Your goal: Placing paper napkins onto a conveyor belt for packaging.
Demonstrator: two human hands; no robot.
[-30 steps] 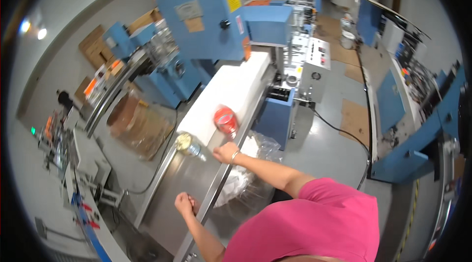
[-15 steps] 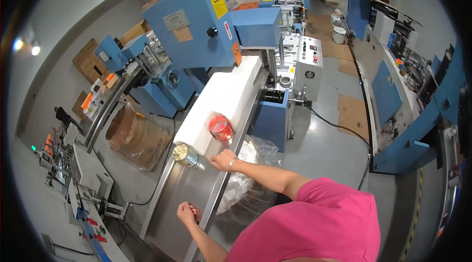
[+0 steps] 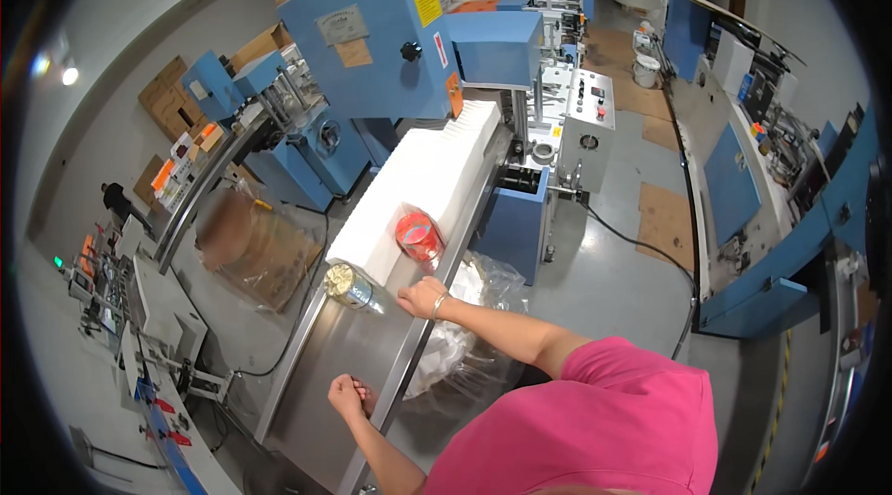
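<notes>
Closest to me, the left hand (image 3: 347,395) curls into a loose fist over the metal counter (image 3: 321,374). The right hand (image 3: 423,296), well apart from it, is curled too, near the counter's right rim; I can't tell whether they touch. Just beyond, I see a gold-topped container (image 3: 349,285) at the near end of a white stack (image 3: 413,175), a red container (image 3: 420,237) along its right side, then a blue machine (image 3: 372,91).

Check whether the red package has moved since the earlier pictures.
No: against the metal trough, the red package shows no visible shift either way.
</notes>
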